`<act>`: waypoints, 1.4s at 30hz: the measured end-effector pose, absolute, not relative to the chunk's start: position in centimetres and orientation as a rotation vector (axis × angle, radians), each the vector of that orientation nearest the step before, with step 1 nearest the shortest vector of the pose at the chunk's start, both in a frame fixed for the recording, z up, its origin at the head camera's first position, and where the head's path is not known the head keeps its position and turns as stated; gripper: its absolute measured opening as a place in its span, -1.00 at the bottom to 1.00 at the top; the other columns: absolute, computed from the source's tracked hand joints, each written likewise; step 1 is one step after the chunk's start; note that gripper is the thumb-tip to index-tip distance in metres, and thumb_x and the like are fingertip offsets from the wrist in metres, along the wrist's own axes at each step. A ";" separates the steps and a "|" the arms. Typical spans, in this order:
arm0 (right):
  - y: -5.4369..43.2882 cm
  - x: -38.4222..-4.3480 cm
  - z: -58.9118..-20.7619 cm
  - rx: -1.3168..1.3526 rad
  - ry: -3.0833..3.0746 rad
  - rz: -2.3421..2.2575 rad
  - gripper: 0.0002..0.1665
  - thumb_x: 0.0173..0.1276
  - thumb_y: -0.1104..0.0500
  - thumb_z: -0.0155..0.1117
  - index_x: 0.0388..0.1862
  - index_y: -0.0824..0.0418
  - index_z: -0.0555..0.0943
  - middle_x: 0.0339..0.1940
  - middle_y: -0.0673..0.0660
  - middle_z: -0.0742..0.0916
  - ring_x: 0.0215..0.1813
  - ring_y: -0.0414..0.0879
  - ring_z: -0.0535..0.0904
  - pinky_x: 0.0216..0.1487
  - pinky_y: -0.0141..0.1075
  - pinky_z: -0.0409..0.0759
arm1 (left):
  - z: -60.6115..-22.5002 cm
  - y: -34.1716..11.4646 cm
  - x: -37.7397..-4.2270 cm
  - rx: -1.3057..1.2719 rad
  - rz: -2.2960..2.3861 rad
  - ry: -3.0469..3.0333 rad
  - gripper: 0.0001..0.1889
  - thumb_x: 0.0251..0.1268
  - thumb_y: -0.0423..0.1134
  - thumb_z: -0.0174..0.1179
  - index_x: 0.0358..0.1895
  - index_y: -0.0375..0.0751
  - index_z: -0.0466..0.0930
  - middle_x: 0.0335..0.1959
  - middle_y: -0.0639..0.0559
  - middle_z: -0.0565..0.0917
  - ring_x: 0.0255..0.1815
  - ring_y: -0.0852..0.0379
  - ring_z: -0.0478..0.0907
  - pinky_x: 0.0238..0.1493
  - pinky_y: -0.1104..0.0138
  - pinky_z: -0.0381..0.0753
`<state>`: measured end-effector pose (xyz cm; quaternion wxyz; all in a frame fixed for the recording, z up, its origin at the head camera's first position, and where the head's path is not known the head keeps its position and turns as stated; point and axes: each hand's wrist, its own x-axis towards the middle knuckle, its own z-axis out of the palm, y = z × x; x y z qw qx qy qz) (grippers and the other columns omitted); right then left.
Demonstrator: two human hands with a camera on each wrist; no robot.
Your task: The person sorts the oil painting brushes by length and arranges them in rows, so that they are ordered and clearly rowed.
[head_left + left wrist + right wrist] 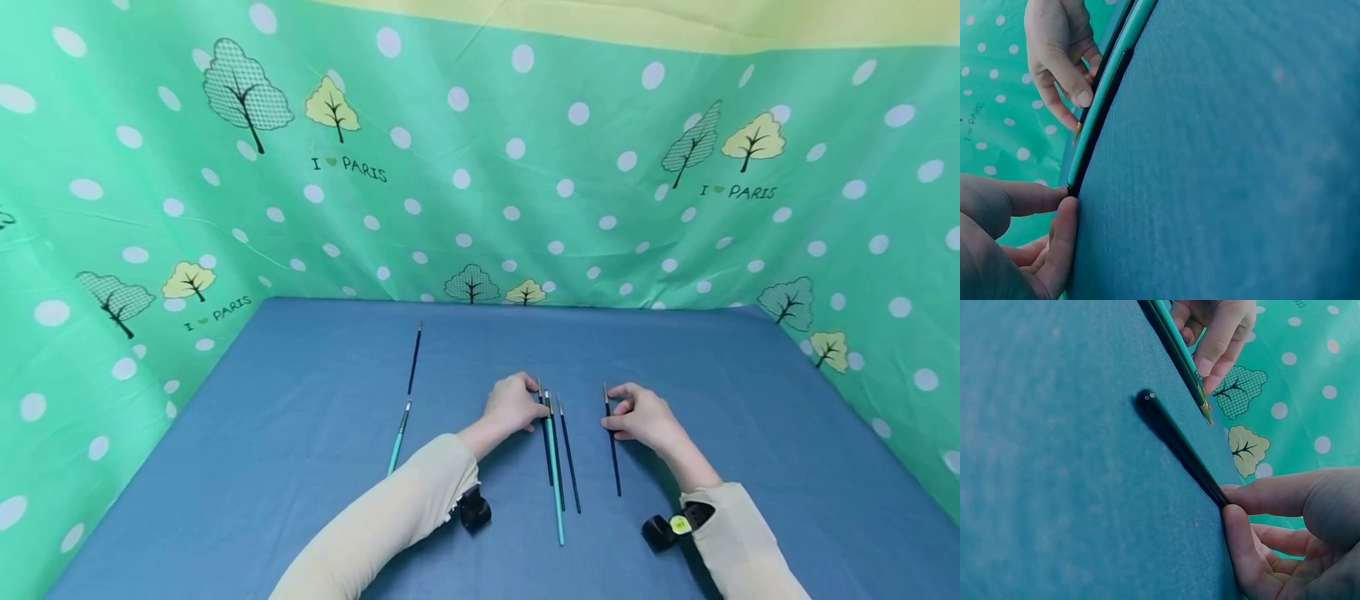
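My left hand (516, 403) is at a group of paintbrushes in the middle of the table, its thumb and finger pinching near the bristle end of a turquoise paintbrush (556, 483). Several dark paintbrushes (570, 458) lie close beside that one, bristles toward the back. To the right, my right hand (641, 415) pinches a single dark paintbrush (614, 462) between thumb and index finger. In the right wrist view, this brush's rounded handle end (1146, 399) points away from the fingers, low over the blue surface.
On the left, a dark paintbrush (415, 358) lies behind a turquoise-handled brush (397, 446), nearly in line; my left sleeve (397, 508) covers part of the latter. A blue cloth (225, 433) covers the table. Green dotted fabric (480, 167) hangs around its back and sides.
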<state>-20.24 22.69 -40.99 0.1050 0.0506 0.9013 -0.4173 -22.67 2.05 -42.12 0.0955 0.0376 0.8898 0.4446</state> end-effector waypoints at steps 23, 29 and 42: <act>22.7 -20.4 -41.3 0.151 2.659 -1.236 -0.39 0.13 0.31 0.31 0.17 0.33 0.35 -0.37 0.17 0.53 -0.43 -0.11 0.55 -0.38 -0.30 0.66 | -40.6 0.5 -23.0 0.278 1.032 2.718 -0.55 -0.01 -0.34 0.31 0.02 -0.28 0.46 -0.01 -0.24 0.43 -0.75 0.18 0.49 -0.69 0.44 0.52; 22.8 -20.4 -41.2 0.127 2.670 -1.239 -0.40 0.13 0.30 0.30 0.16 0.34 0.35 -0.38 0.17 0.53 -0.43 -0.11 0.54 -0.38 -0.29 0.65 | -40.4 0.3 -23.5 0.282 1.039 2.675 -0.57 0.03 -0.36 0.26 0.05 -0.24 0.48 0.14 -0.26 0.39 -0.76 0.19 0.50 -0.70 0.43 0.53; 22.6 -20.2 -41.0 0.139 2.677 -1.231 -0.41 0.12 0.32 0.31 0.15 0.35 0.36 -0.38 0.17 0.52 -0.44 -0.11 0.54 -0.39 -0.30 0.65 | -40.6 -0.8 -24.5 0.062 1.317 2.464 -0.58 0.09 -0.35 0.21 0.08 -0.25 0.45 -0.18 -0.18 0.58 -0.68 0.14 0.49 -0.61 0.34 0.57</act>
